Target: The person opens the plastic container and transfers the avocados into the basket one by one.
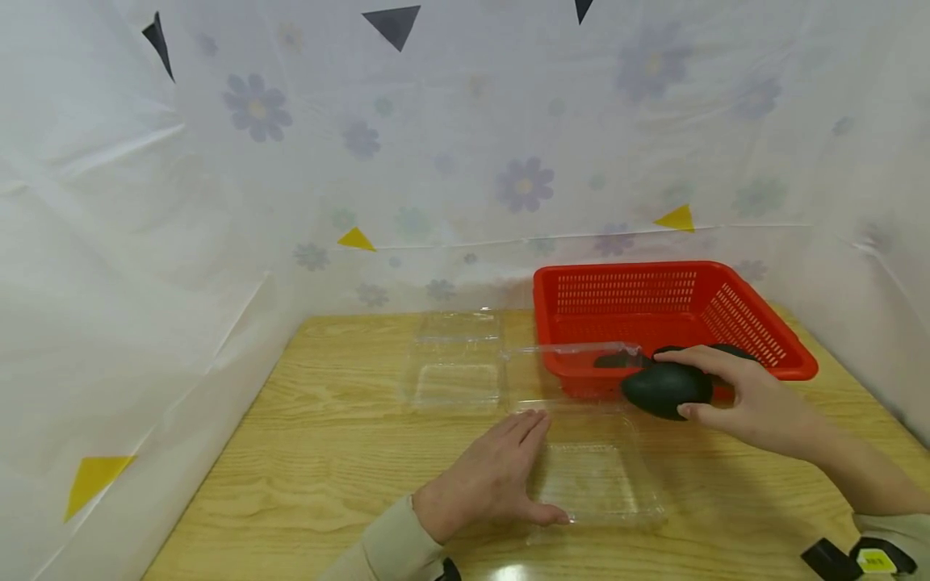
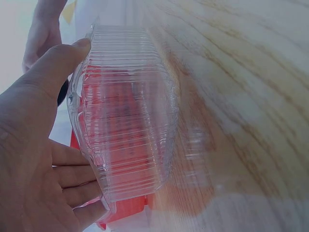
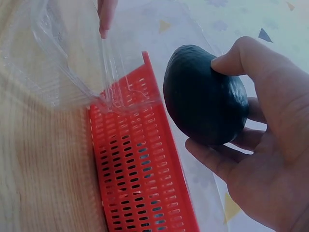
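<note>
A dark green, bumpy avocado (image 1: 664, 390) is pinched between the thumb and fingers of my right hand (image 1: 756, 399), raised at the near wall of the red basket (image 1: 581, 387). The right wrist view shows the avocado (image 3: 205, 96) against the fingertips. On the table lies a clear plastic clamshell box (image 1: 588, 480), its lid tilted up toward the basket. My left hand (image 1: 490, 476) rests on the left side of the box, fingers extended and thumb at its near edge. In the left wrist view, thumb and fingers touch the rim of the box (image 2: 125, 116) at separate places.
Another clear plastic box (image 1: 458, 383) stands with its lid up, left of the basket. More dark avocados (image 1: 735, 352) are inside the basket, partly hidden by my right hand. A white flowered sheet (image 1: 436, 161) encloses the wooden table (image 1: 327, 468) at the back and sides.
</note>
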Tool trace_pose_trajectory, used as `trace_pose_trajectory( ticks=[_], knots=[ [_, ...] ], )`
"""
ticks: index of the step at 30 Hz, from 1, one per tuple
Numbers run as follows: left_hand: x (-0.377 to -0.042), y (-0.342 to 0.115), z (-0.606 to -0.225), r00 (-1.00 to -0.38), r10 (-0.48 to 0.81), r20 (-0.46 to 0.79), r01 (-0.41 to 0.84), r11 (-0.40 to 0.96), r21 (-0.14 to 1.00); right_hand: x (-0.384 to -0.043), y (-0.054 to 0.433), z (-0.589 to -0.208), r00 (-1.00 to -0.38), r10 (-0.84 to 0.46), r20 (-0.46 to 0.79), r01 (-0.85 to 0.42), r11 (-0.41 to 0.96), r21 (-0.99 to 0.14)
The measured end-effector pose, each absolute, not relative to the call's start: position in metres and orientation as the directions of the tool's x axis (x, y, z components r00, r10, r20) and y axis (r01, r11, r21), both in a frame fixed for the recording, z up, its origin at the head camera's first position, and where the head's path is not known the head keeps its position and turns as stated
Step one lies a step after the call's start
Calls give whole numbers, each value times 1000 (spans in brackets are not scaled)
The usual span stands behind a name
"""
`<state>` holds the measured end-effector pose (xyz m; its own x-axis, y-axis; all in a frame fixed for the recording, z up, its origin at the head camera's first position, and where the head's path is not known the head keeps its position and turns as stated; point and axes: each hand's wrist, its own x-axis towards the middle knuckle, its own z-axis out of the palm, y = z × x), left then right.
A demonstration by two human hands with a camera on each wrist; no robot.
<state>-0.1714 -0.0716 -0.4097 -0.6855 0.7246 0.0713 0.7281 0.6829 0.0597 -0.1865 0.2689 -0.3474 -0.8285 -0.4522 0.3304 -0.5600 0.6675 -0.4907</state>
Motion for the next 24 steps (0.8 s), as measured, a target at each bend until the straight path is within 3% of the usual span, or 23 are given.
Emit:
trace_pose_trajectory(
  ticks=[24],
  knots=[
    [-172, -72, -411, -675, 732, 91, 737, 675, 41, -213, 298, -338, -856, -467, 224, -515, 726, -455]
  ],
)
